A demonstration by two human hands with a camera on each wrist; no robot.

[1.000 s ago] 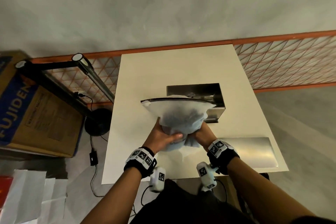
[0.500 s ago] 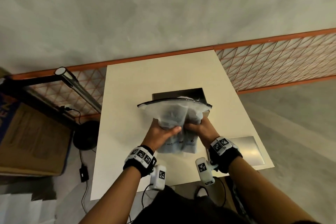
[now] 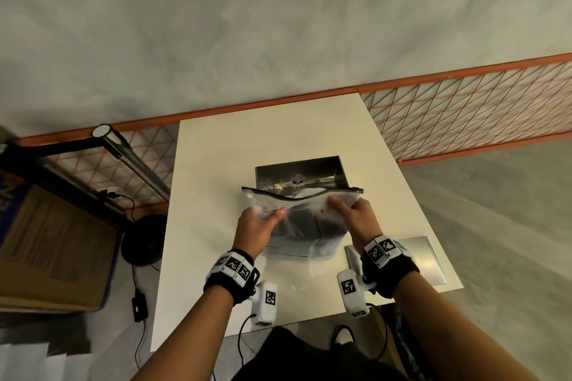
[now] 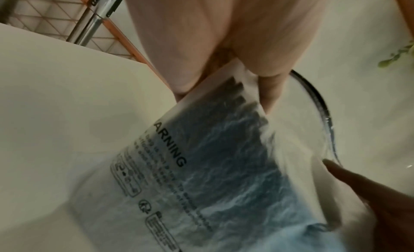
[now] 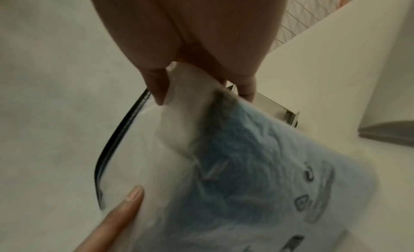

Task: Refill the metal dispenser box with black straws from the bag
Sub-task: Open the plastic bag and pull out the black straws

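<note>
Both hands are clamped on the bag (image 3: pixel 301 226), held above the bench (image 3: pixel 216 164), just in front of the metal dispenser box (image 3: pixel 297 175). Left hand (image 3: pixel 258 226) pinches the left side below the black zip strip (image 3: pixel 297 196); right hand (image 3: pixel 356 215) pinches the right side. Black straws (image 3: pixel 305 227) show as a dark mass through the frosted plastic. Flat metal lid (image 3: pixel 427 260) lies on the bench, right of the wrists.

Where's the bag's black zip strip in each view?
Head: black zip strip runs across centre, in front of the metal box.
Left wrist: curved, right of centre.
Right wrist: curved, left of centre.
Shared landmark: the bag.
</note>
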